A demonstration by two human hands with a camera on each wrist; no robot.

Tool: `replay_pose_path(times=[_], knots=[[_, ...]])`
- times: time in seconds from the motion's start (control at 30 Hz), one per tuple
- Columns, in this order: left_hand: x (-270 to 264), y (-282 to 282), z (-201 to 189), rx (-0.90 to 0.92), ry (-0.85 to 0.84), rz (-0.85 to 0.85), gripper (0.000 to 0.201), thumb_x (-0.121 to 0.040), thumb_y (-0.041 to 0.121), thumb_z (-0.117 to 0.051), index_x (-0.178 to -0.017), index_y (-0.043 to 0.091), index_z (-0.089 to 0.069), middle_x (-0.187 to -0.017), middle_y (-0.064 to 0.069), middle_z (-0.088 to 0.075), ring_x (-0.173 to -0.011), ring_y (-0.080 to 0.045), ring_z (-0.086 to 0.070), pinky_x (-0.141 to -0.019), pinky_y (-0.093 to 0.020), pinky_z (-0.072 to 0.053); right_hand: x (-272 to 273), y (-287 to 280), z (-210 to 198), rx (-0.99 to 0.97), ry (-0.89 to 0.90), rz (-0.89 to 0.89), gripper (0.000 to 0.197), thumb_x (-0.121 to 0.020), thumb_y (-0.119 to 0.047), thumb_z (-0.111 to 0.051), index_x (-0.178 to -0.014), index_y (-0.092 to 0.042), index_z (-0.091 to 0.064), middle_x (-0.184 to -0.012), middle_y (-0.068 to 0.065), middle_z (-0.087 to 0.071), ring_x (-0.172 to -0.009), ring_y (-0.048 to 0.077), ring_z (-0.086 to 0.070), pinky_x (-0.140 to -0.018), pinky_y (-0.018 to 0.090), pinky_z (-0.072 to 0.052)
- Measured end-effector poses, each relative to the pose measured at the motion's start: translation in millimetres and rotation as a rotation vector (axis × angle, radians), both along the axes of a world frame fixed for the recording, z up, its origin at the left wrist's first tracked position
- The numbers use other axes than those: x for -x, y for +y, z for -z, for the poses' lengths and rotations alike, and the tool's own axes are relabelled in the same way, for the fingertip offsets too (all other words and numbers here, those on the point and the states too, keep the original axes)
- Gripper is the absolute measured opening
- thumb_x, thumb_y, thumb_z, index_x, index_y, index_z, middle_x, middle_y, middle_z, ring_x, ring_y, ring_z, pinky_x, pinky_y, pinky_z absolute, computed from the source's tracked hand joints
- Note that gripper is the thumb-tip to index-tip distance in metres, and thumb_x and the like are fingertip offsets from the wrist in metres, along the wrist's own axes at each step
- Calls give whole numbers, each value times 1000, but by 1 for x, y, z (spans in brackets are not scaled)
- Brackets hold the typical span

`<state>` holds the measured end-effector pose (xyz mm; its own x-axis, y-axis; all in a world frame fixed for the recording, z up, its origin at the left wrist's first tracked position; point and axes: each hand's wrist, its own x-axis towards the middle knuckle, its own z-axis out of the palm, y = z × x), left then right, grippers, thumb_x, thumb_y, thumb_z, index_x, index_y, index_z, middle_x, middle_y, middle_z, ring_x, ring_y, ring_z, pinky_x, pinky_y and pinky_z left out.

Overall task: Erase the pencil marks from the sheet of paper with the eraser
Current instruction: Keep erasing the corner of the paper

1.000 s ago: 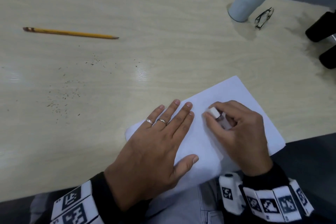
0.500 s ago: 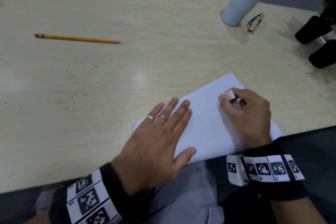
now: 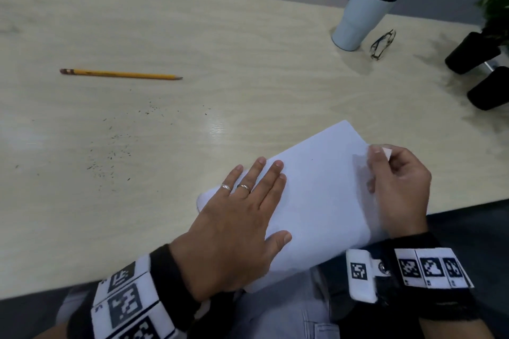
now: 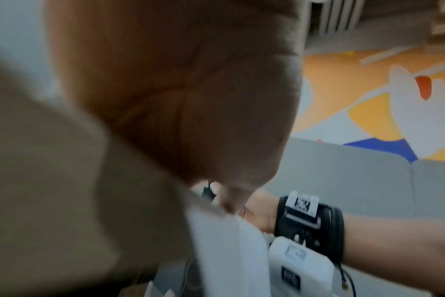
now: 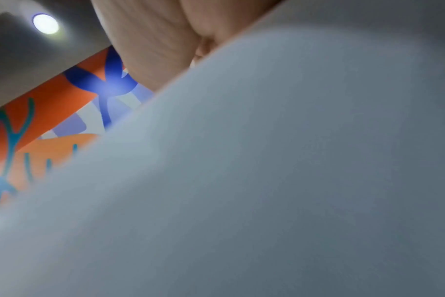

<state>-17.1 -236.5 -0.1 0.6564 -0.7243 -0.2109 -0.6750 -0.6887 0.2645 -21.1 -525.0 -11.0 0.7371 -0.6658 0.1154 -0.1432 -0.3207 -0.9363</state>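
A white sheet of paper (image 3: pixel 316 187) lies at the near edge of the wooden table (image 3: pixel 248 63), its near part hanging over the edge. My left hand (image 3: pixel 248 201) lies flat on the sheet's left part, fingers straight. My right hand (image 3: pixel 396 181) is at the sheet's right edge, fingers curled round a small white eraser (image 3: pixel 387 151); the paper's right edge curls up against the hand. No pencil marks show on the bare paper. The right wrist view is filled by blurred white paper (image 5: pixel 267 180). The left wrist view shows my palm (image 4: pixel 178 90) close up.
A yellow pencil (image 3: pixel 121 74) lies far left on the table, with dark eraser crumbs (image 3: pixel 115 146) scattered below it. A white tumbler (image 3: pixel 360 14) and folded glasses (image 3: pixel 382 44) stand at the back right. Black plant pots (image 3: pixel 476 55) are at the right edge.
My right hand with the eraser has moved from the sheet's middle to its right edge. The left hand stays pressed flat on the paper.
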Motion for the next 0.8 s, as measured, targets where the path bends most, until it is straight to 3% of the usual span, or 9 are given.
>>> replay_pose_path(times=[0.07,0.13,0.27,0.37,0.5,0.6,0.67,0.8], knots=[[4,-19,-15,-159,27,5,88,-106,64,-18,-162,8,20,-166,-11,37,-155,-28,33,-130,-51,8,-3,0,-4,-182,-42,53,14,-106,-26,-68,-92,-21,-67,-71,-2,-64,-54,10,-50,-46,21,-40],[6,-43,-30,-246,76,61,94,-105,69,-19,-158,9,29,-160,-9,46,-152,-26,40,-128,-51,15,-5,3,-8,-361,-69,88,16,-107,-25,-64,-91,-22,-63,-67,-1,-61,-52,11,-47,-42,21,-32],[-6,-94,-22,-194,47,282,92,-101,76,-14,-162,20,27,-164,3,42,-153,-21,39,-128,-49,16,-2,0,-12,-463,-95,61,21,-105,-27,-60,-85,-23,-56,-63,0,-53,-51,15,-42,-41,24,-27],[-22,-112,-13,-251,54,339,85,-103,74,-13,-164,27,23,-167,8,37,-154,-21,36,-128,-50,15,-1,-1,-12,-437,-55,38,21,-104,-27,-58,-84,-23,-55,-62,-1,-50,-53,13,-42,-41,22,-29],[-40,-92,-17,-320,121,134,94,-98,82,-16,-162,27,28,-165,10,40,-152,-19,39,-125,-51,22,-2,-1,-9,-341,-29,6,18,-103,-27,-61,-86,-23,-58,-61,-6,-53,-55,7,-46,-49,20,-36],[-51,-71,-26,-507,7,-122,113,-91,90,-14,-160,11,28,-166,-9,37,-157,-31,30,-124,-57,19,-4,-3,-5,-301,-27,-23,17,-101,-30,-62,-85,-25,-58,-60,-10,-55,-57,6,-47,-59,27,-37],[-49,-71,-29,-491,-47,-164,117,-89,91,-10,-160,6,25,-167,-16,34,-157,-36,27,-123,-61,18,-4,-3,-3,-264,-17,-50,18,-100,-33,-63,-84,-26,-59,-60,-13,-56,-59,7,-48,-64,31,-37],[-33,-78,-20,-282,28,267,96,-94,86,-10,-161,29,27,-166,4,40,-154,-24,37,-123,-57,23,-4,-2,-2,-215,-3,-69,19,-100,-35,-63,-83,-26,-60,-60,-13,-58,-60,8,-49,-69,36,-39]])
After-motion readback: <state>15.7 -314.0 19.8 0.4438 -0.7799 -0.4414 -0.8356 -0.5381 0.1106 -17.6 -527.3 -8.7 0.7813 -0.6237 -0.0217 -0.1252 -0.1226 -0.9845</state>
